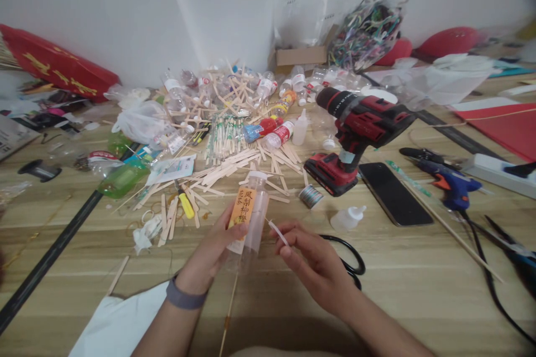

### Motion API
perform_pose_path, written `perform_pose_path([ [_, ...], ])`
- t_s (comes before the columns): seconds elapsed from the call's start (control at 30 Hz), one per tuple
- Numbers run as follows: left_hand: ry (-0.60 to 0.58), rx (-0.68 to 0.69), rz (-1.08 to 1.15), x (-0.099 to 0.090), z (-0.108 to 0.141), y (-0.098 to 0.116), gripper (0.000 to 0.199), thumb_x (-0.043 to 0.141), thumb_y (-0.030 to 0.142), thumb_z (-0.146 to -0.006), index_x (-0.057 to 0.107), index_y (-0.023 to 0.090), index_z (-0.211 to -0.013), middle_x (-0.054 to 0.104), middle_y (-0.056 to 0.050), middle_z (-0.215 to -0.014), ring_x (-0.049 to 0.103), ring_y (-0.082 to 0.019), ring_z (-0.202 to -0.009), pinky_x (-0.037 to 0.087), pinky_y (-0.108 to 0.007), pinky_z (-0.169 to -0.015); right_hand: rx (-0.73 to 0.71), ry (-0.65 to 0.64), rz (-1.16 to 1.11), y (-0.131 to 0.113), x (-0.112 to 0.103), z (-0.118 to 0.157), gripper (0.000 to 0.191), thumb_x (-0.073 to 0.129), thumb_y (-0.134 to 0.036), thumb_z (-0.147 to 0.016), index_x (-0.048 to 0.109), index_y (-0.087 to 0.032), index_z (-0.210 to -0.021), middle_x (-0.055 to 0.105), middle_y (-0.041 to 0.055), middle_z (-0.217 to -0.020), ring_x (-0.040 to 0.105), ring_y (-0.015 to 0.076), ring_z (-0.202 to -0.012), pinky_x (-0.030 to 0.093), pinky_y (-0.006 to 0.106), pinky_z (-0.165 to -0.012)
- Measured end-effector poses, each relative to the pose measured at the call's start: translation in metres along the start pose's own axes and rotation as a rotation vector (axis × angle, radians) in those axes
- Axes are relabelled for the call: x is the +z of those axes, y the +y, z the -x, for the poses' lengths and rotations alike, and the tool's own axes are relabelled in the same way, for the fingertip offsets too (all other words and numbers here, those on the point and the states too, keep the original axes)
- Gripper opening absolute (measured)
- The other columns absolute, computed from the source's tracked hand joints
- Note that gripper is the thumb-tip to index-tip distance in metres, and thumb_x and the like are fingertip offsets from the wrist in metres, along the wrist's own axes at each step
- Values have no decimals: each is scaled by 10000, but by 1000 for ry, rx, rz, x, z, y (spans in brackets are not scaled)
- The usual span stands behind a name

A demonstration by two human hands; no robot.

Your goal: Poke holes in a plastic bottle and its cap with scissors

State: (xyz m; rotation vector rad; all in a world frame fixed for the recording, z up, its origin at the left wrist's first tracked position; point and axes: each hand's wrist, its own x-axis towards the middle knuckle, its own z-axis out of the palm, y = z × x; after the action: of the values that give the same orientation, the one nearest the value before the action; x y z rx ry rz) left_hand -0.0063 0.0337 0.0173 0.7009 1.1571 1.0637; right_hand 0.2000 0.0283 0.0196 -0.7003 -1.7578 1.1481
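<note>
Clear plastic bottle [250,217] sits upright over the wooden floor, gripped by my left hand [213,251], while my right hand [312,259] pinches a small white strip [278,232] just beside it, not yet attached.

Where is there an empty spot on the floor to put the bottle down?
Bare wood lies between the phone and the right hand, and left of the left hand, before the black strip. Behind the bottle, the stick pile is crowded.
</note>
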Motion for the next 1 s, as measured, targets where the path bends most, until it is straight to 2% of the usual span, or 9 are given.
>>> perform_pose_path([
  [0.2, 7, 3, 25, 0, 1, 2, 770, 871, 358, -583, 614, 192, -1289, 697, -114, -1254, 640, -288, -1084, 486, -318, -879, -11, -8, -1, 1, 1, 0, 171, 507, -242, -1013, 619, -216, -886, 669, 27, -1000, 635, 125, -941, 471, 219, -830],
  [0.4, 102, -27, 6, 6, 5, 5, 676, 844, 356, -625, 631, 171, -1239, 757, -75, -962, 680, -237, -841, 503, -304, -773, 17, 26, 19, 1, -3, -2, 223, 510, -296, -1019, 630, -208, -854, 681, 30, -892, 642, 151, -857, 484, 260, -765],
  [0.53, 226, -10, 34, 7, 12, 2, 686, 831, 396, -641, 613, 197, -1261, 757, -55, -939, 691, -233, -790, 510, -291, -689, 45, 26, 2, 5, -5, -3, 239, 508, -326, -1021, 636, -204, -860, 674, 37, -878, 637, 162, -846, 483, 284, -767],
  [0.7, 330, -18, 37, -3, 27, -4, 637, 799, 380, -691, 610, 224, -1278, 759, -59, -1056, 703, -268, -950, 537, -297, -738, 64, -64, -37, 7, 3, -2, 255, 479, -338, -1030, 607, -196, -861, 645, 40, -891, 605, 156, -845, 467, 281, -764],
  [0.8, 391, -55, 21, -8, 41, -7, 684, 806, 376, -683, 590, 247, -1319, 752, -62, -1130, 678, -290, -1075, 546, -303, -789, 39, -106, -72, 4, 8, -1, 261, 485, -337, -1029, 600, -196, -842, 652, 37, -887, 604, 153, -847, 464, 272, -765],
  [0.9, 409, -117, 40, -6, 57, -10, 770, 825, 384, -666, 542, 277, -1374, 742, -56, -1177, 666, -298, -1119, 556, -320, -822, 41, -151, -120, -1, 11, -1, 231, 496, -317, -1027, 607, -197, -863, 673, 34, -918, 620, 143, -871, 466, 255, -780],
  [1.0, 404, -120, 62, -1, 70, -14, 803, 841, 382, -649, 530, 288, -1383, 715, -53, -1252, 646, -300, -1166, 554, -327, -875, 47, -186, -150, -6, 12, -1, 249, 489, -342, -1031, 600, -200, -859, 674, 32, -915, 625, 140, -857, 469, 247, -771],
])
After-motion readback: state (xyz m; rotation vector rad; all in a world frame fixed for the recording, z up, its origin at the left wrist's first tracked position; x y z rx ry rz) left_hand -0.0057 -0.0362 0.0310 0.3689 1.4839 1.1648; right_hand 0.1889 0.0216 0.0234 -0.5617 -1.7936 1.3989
